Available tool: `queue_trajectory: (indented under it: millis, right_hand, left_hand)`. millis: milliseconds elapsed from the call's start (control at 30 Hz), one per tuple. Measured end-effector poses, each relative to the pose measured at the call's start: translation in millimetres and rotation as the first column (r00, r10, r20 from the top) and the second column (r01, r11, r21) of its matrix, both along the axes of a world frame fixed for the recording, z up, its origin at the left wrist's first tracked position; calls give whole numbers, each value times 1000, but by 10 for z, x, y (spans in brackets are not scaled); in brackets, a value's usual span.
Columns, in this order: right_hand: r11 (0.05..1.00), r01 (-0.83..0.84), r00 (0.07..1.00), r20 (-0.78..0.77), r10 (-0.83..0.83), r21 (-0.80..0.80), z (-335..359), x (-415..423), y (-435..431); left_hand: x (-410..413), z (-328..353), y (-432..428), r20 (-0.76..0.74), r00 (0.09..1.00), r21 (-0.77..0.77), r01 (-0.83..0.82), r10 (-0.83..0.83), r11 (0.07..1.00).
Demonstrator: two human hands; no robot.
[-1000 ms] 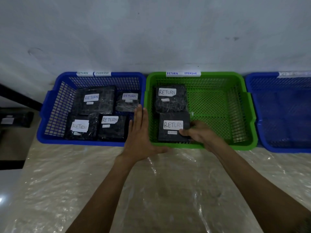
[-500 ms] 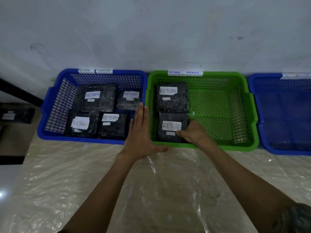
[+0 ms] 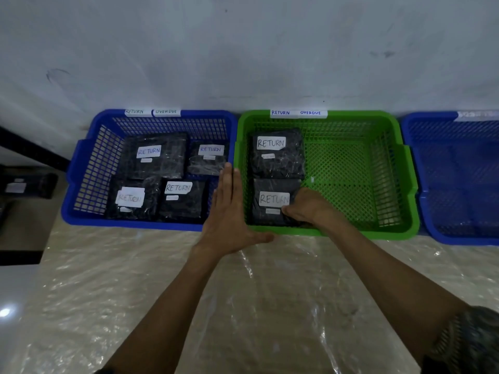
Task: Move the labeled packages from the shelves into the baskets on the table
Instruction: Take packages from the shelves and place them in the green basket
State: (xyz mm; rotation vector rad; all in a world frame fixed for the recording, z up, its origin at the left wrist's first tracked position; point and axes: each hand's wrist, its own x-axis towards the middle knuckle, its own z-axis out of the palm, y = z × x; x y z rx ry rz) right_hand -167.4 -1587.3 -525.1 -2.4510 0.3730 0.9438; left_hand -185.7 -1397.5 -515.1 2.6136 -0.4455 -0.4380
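Observation:
A green basket (image 3: 351,230) stands on the table against the wall. In its left half lie two black wrapped packages with white RETURN labels, one at the back (image 3: 278,155) and one at the front (image 3: 270,203). My right hand (image 3: 307,209) grips the right edge of the front package, fingers curled over it inside the basket. My left hand (image 3: 229,214) is flat with straight fingers, resting against the green basket's outer left wall, thumb along its front rim. A blue basket (image 3: 81,184) to the left holds several black RETURN packages (image 3: 156,157).
Another blue basket (image 3: 459,179) stands to the right, partly cut off. Clear plastic sheeting covers the table (image 3: 243,306). The wall runs right behind the baskets. At far left, beyond the table edge, a dark shelf holds a black labelled package (image 3: 27,186).
My right hand has pushed the front package a little deeper and leftward into the green basket. The left hand has stayed against the basket wall.

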Motion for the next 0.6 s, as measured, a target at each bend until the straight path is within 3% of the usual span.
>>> queue_trajectory:
  millis: [267,433,600]
  right_hand:
    - [997,40,999,19,-42,66,84,-81,-56]
    - [957,281,925,246,-290,72,138,-184,24]
    - [946,310,898,298,-324,93,28,-220,146]
  left_hand:
    - [-3,16,1,10,1000,-21,-14,14,1000]
    - [-14,13,10,11,1000,-33,-15,16,999]
    - [-8,-18,17,25,1000,-27,-13,14,1000]
